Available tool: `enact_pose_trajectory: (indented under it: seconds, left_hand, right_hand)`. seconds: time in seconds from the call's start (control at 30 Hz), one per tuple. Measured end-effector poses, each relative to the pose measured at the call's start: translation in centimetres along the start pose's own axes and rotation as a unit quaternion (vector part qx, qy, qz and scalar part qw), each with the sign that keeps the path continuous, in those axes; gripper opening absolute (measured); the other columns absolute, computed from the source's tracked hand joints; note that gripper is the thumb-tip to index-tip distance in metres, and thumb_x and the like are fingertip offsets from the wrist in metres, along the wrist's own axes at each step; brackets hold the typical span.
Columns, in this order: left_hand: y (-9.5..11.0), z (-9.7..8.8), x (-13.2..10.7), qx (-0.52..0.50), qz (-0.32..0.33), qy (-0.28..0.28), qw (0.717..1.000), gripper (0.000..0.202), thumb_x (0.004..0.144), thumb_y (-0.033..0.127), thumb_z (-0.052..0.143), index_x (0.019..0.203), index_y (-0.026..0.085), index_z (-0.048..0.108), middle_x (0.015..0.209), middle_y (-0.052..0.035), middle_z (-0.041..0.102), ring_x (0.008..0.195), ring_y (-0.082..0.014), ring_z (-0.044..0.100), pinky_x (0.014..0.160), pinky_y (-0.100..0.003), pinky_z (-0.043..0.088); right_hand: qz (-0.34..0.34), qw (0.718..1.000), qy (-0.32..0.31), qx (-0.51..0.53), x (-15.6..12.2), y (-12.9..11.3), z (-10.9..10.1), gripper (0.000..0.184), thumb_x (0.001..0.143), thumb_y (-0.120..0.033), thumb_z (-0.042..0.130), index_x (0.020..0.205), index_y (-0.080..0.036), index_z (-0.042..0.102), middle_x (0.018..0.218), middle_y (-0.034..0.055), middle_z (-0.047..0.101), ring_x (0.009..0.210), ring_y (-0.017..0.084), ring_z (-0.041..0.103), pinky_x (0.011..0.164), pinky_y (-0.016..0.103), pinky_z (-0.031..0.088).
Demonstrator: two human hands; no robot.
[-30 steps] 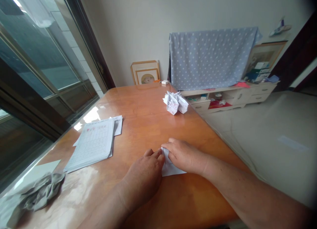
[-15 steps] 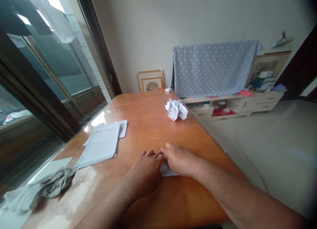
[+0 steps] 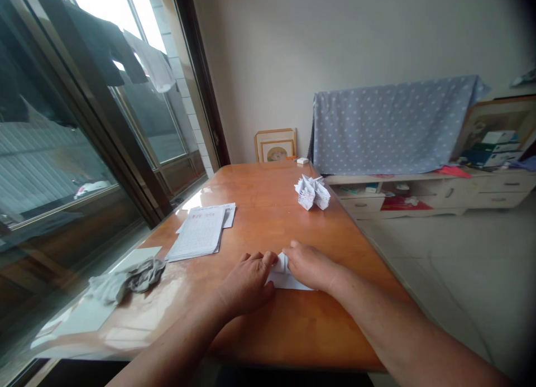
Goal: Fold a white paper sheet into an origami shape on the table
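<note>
A small sheet of white folded paper (image 3: 290, 281) lies on the wooden table in front of me, its upper part coming to a point. My left hand (image 3: 251, 281) is closed with fingers curled over the paper's left side. On the other side, my right hand (image 3: 309, 266) grips the right part of the fold, its fingers partly hidden. Beyond my hands stands a cluster of folded white paper pieces (image 3: 310, 193) with spiky tips. To the left lies a stack of written sheets (image 3: 196, 235).
A crumpled grey cloth (image 3: 144, 274) rests on a pale board (image 3: 90, 318) at the table's (image 3: 251, 331) left side. A small white box (image 3: 302, 161) sits at the far edge. Behind are framed pictures (image 3: 276, 147) and a low cabinet (image 3: 452, 197) under a dotted cloth (image 3: 385, 124).
My hands have drawn slightly apart, and more of the folded paper shows between them. The whole view has shifted, so things on the table appear further right.
</note>
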State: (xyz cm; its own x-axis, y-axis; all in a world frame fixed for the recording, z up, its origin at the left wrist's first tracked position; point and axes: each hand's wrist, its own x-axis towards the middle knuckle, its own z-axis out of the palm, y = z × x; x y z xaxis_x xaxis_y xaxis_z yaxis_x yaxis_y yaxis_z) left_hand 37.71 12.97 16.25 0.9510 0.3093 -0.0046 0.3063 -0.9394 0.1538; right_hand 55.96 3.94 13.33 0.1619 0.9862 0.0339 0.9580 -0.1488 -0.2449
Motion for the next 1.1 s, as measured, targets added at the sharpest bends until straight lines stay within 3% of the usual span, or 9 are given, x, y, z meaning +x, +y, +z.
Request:
enact_pose_trajectory:
  seconds: [0.33, 0.73, 0.9, 1.1]
  left_hand:
    - [-0.6, 0.3, -2.3, 0.011, -0.017, 0.024, 1.0, 0.044, 0.076, 0.018, 0.057, 0.12, 0.022, 0.052, 0.106, -0.0076, 0.066, 0.102, -0.0285, 0.059, 0.095, -0.042, 0.041]
    - [-0.2, -0.2, -4.7, 0.058, -0.037, 0.02, 0.997, 0.038, 0.083, 0.027, 0.054, 0.121, 0.02, 0.054, 0.097, -0.0094, 0.067, 0.095, -0.0298, 0.059, 0.088, -0.042, 0.039]
    - [0.0, -0.3, -5.2, 0.08, -0.03, 0.022, 0.996, 0.04, 0.086, 0.029, 0.053, 0.124, 0.018, 0.055, 0.095, -0.0105, 0.069, 0.095, -0.0308, 0.059, 0.086, -0.043, 0.04]
    - [0.1, -0.1, -4.9, 0.096, -0.02, 0.018, 0.995, 0.039, 0.087, 0.028, 0.052, 0.124, 0.017, 0.058, 0.093, -0.0113, 0.07, 0.096, -0.0316, 0.058, 0.085, -0.044, 0.041]
  right_hand:
    - [0.013, 1.0, -0.004, 0.001, 0.3, 0.1, 0.5, 0.028, 0.094, -0.018, 0.041, 0.098, -0.017, 0.069, 0.101, 0.0111, 0.063, 0.08, 0.019, 0.059, 0.07, 0.029, 0.036]
    - [0.019, 1.0, -0.005, 0.018, 0.2, -0.1, 0.4, 0.027, 0.095, -0.02, 0.042, 0.094, -0.017, 0.068, 0.099, 0.011, 0.063, 0.083, 0.02, 0.059, 0.075, 0.029, 0.037]
    - [0.025, 0.999, 0.011, 0.02, 0.3, -0.2, 0.8, 0.036, 0.101, -0.035, 0.038, 0.095, -0.018, 0.069, 0.1, 0.0128, 0.063, 0.087, 0.023, 0.061, 0.078, 0.032, 0.038]
    - [0.018, 0.999, 0.025, 0.026, 0.1, -0.1, 1.2, 0.038, 0.092, -0.053, 0.055, 0.101, -0.019, 0.068, 0.104, 0.0122, 0.062, 0.091, 0.025, 0.062, 0.077, 0.032, 0.039]
